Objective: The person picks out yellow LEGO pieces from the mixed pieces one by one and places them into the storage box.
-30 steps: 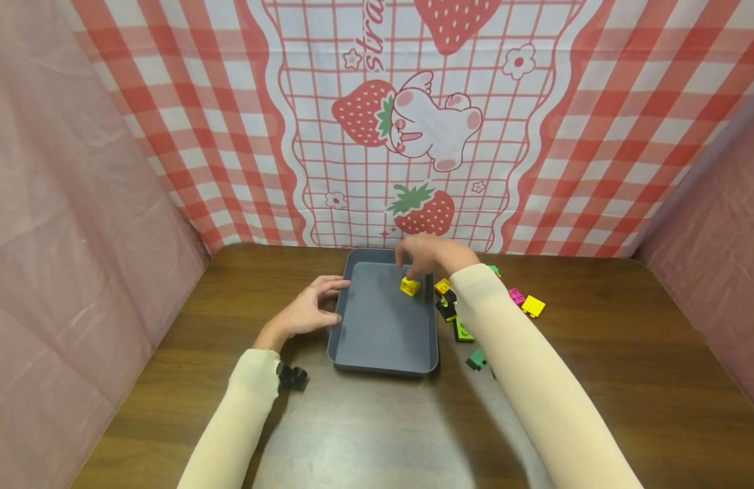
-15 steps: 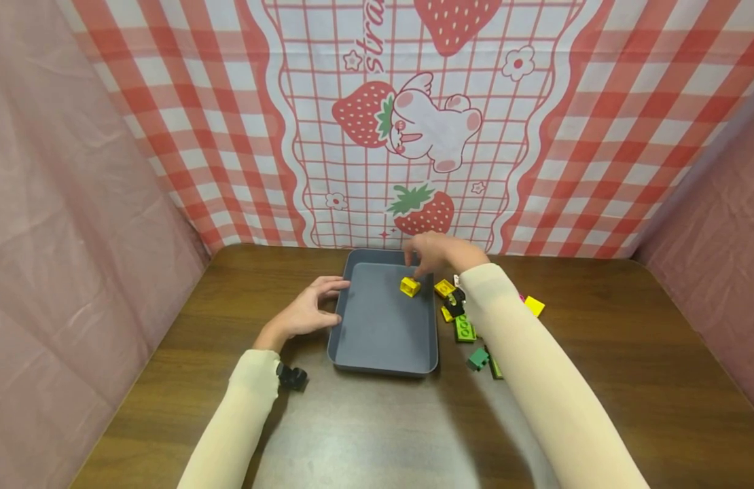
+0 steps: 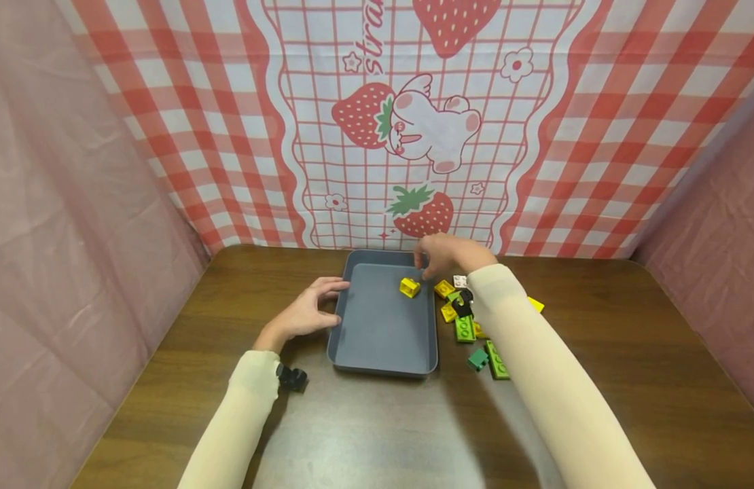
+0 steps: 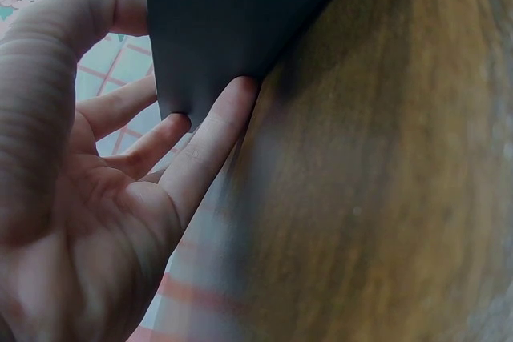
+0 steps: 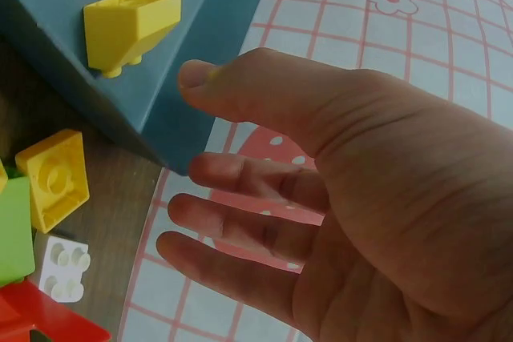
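Note:
A yellow sloped toy brick [image 3: 409,287] lies on its side inside the grey tray [image 3: 383,339], near its right wall. My right hand [image 3: 441,255] hovers over the tray's far right corner, just right of that brick. In the right wrist view nothing is between my thumb [image 5: 200,78] and the spread fingers; the yellow brick [image 5: 132,30] is apart from them. My left hand [image 3: 306,309] rests against the tray's left side. The left wrist view has the fingertips [image 4: 236,94] of this hand touching the tray's dark outer wall [image 4: 232,22].
Several loose bricks lie right of the tray: a yellow one [image 3: 444,288], a white one [image 3: 460,281], a lime one [image 3: 465,329], a dark green one [image 3: 477,360]. A red piece [image 5: 48,318] shows in the right wrist view. A checked cloth [image 3: 230,136] hangs behind the table.
My right hand has let go of the yellow brick, now lying in the tray, and has drawn away to the right. My left hand stays put.

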The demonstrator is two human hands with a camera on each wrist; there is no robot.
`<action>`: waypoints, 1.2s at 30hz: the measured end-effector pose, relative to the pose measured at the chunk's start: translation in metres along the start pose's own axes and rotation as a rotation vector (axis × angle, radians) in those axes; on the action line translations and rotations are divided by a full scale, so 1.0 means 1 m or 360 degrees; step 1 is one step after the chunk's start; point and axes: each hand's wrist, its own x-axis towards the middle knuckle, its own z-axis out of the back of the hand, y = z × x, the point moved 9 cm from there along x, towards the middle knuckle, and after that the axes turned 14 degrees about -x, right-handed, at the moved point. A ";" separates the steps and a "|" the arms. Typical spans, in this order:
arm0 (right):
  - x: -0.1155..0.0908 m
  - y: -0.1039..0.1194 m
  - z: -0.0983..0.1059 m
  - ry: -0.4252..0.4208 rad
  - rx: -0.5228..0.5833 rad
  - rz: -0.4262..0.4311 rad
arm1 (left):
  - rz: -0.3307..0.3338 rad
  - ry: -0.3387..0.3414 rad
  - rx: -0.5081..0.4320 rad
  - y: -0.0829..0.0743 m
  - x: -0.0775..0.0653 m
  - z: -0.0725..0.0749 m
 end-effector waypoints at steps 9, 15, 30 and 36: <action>-0.003 -0.010 -0.007 0.0050 0.0033 -0.0029 | -0.0005 0.0010 0.0022 -0.005 -0.002 -0.001; -0.006 -0.016 -0.011 0.0070 0.0077 -0.0033 | -0.0008 0.0010 0.0025 -0.004 -0.002 -0.001; -0.012 -0.034 -0.014 0.0110 0.0128 -0.0053 | -0.0016 0.0019 0.0025 -0.004 -0.001 -0.001; -0.009 -0.033 -0.018 0.0135 0.0100 -0.0039 | -0.0009 0.0020 0.0015 -0.005 -0.001 -0.001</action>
